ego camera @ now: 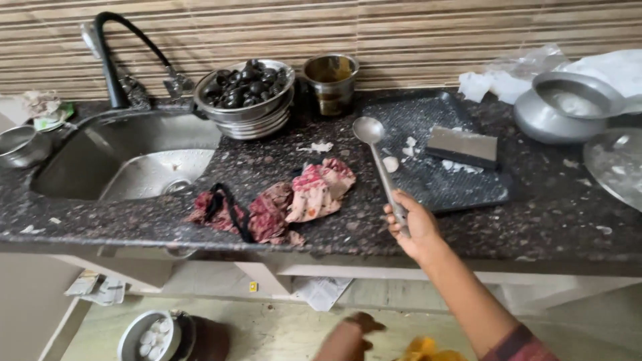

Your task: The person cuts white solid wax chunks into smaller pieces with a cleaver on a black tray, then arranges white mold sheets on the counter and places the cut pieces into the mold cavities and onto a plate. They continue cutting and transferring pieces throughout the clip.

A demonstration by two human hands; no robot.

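Nearest the camera, the left hand [361, 329] hangs low over the floor, its grip impossible to tell. The dark stone counter [548, 220] spans the view, with the steel sink [134, 160] at ten o'clock. A patterned cloth [287, 200] lies crumpled at nine o'clock from the right hand [413, 227], whose fingers are closed round the handle of a long steel ladle [381, 167]; its bowl points to twelve o'clock, over the dark tray [441, 180].

A small yellow label [253, 287] sticks beneath the counter's edge.
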